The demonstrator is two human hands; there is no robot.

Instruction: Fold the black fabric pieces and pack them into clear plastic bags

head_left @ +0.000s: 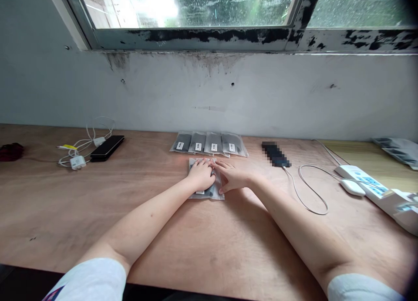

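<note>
Pale wall (209,96) and a wet window (189,9) are seen behind a wooden table (65,214). Near the middle of the table, a see-through bag (216,193) with a dark thing inside is lying flat, and most of it is covered by both hands. The left hand (201,174) is laid on top of the bag, with its fingers a little bent, and no fist is made. The right hand (233,177) is held open, and the bag is touched by its fingers and thumb. No tight grip can be seen on either side. At 12 o'clock from the hands, a row of four bags (209,145) with white labels is set just past them. A black phone (107,147) and white cords are seen at 10 o'clock, and a white power strip (361,181) at 3 o'clock. A soft bag like this is best pressed lightly with open fingers, so that it is kept flat and is not bent.
</note>
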